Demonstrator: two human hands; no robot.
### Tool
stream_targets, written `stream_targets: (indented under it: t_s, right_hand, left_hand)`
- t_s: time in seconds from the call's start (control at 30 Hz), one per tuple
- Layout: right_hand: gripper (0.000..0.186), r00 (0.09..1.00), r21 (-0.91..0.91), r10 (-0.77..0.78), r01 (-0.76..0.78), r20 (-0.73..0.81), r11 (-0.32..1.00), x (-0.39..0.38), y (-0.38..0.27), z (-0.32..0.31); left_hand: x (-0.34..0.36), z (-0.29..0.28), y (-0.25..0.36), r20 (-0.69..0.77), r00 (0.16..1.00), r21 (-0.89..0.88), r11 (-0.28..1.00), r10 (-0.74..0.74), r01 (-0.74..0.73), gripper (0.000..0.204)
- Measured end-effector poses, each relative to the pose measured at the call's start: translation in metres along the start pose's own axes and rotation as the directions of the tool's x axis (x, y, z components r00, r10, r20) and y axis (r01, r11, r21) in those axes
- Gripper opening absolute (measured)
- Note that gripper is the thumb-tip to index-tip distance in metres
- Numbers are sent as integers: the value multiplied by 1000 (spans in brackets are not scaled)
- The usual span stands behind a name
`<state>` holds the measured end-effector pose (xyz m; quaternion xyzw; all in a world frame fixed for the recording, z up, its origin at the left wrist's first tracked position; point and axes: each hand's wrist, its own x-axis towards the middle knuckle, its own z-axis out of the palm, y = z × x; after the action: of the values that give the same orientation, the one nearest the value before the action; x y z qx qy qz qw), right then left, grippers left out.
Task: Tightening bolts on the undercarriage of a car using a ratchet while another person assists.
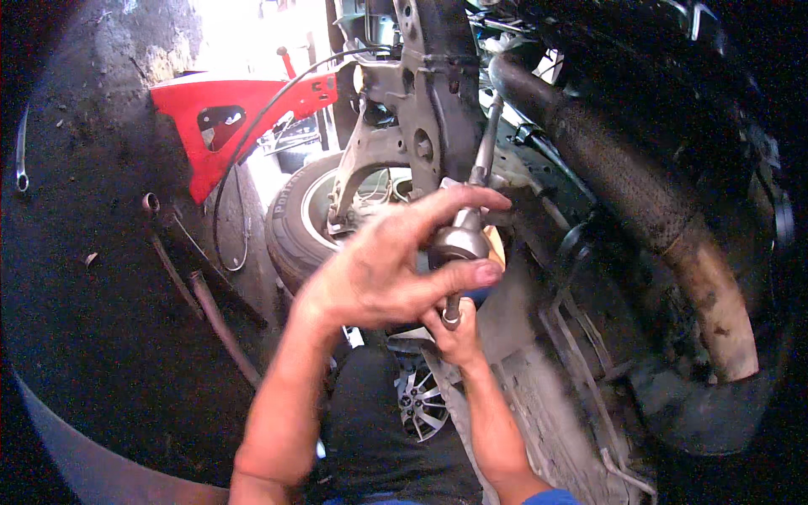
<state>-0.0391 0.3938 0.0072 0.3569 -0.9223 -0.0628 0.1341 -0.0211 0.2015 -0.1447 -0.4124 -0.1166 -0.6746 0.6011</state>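
My left hand is curled round the rounded silver head of a metal tool, which looks like a socket wrench. Its index finger lies across the top and its thumb presses below. From the head, a long bar runs up beside the dark metal frame of a vehicle's underside. Just below, my right hand is closed at the tool's lower end, where a small round metal tip shows. My left hand partly hides the tool, and something blue shows behind it.
A rusty exhaust pipe slopes down at the right. At the upper left stands a red metal panel, with a black cable hanging by it. A tyre lies behind my left hand. Farther down is a spoked wheel.
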Motion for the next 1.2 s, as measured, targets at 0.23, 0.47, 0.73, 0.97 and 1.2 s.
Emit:
stream_targets:
  t_s: [0.23,0.47,0.73,0.97,1.2]
  right_hand:
    - [15,993,-36,-96,99,72,994,3,46,-4]
    - [26,992,49,5,-11,122,999,24,100,45]
    - [40,944,184,100,-164,313,969,41,149,73]
    - [52,832,267,145,-329,535,906,-11,220,122]
    - [63,581,3,175,-293,795,956,-16,121,231]
  left_hand:
    - [8,68,-4,-589,805,-89,996,-71,23,24]
    - [12,43,2,-395,917,178,984,59,13,22]
    - [11,49,-18,-473,872,162,985,125,-54,24]
    - [8,47,-17,-487,868,77,995,99,-70,27]
    - [-4,41,-19,-495,864,87,995,94,-58,29]
